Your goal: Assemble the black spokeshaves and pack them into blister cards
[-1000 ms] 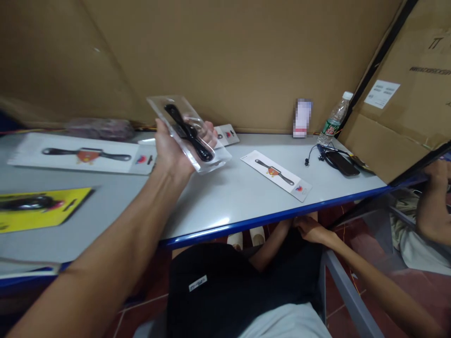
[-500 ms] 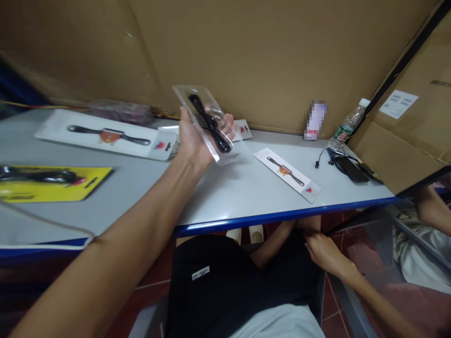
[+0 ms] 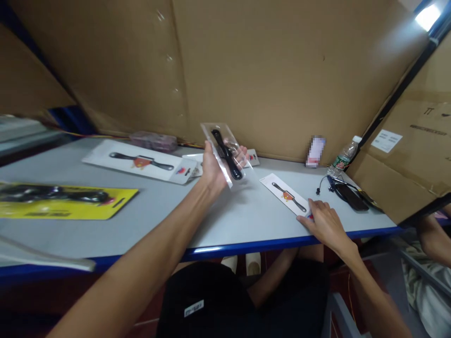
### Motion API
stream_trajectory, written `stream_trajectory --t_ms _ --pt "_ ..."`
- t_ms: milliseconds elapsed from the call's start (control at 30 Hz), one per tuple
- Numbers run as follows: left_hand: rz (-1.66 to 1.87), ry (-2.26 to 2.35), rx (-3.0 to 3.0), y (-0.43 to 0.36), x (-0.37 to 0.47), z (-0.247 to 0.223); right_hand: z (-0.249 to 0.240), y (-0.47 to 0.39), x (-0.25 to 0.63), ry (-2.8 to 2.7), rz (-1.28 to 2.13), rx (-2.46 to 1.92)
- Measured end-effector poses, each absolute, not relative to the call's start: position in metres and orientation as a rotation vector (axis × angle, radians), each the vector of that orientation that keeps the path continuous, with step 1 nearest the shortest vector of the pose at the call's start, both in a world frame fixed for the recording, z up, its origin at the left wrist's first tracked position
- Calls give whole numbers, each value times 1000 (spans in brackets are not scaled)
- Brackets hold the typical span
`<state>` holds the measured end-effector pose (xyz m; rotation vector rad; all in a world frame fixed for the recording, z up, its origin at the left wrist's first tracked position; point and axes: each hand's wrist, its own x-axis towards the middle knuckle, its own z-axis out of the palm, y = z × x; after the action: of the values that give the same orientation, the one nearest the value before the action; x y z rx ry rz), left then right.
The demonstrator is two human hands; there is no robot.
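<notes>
My left hand [image 3: 213, 170] is raised above the table, palm up, with fingers curled around a clear plastic blister [image 3: 210, 135]. Inside the blister lies a black spokeshave [image 3: 232, 168], its two handles running diagonally. On the table to the right lies a white backing card [image 3: 275, 189] printed with a picture of a spokeshave. My right hand [image 3: 326, 223] grips the near right end of this card between thumb and fingers, covering part of its logo.
Left on the table [image 3: 151, 220] are a larger white card [image 3: 102, 157] and a yellow-carded pack [image 3: 91, 211]. Another white card [image 3: 253, 158] lies behind my left hand. A bottle [image 3: 343, 159], phone [image 3: 352, 197] and earphones [image 3: 318, 190] sit at right. Cardboard [image 3: 268, 70] walls the back.
My right hand has risen from my lap to the table and taken hold of the white card's end. The view has shifted; my left hand still holds the blister.
</notes>
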<state>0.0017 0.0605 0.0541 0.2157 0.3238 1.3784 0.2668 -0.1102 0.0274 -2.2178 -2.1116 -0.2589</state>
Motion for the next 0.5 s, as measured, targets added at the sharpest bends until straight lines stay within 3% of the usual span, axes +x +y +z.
stream_trajectory --t_ms 133,267,400,500 --pt "1365 276 257 67 2 46 25 -88 278 -2037 -73 -2235" --pt "1344 254 203 73 2 42 25 -80 294 -1747 575 -1938" --pt "1367 237 124 74 1 45 30 -117 283 -1278 997 -1555" --pt "1372 230 99 73 1 47 29 -160 263 -1005 1220 -1499"
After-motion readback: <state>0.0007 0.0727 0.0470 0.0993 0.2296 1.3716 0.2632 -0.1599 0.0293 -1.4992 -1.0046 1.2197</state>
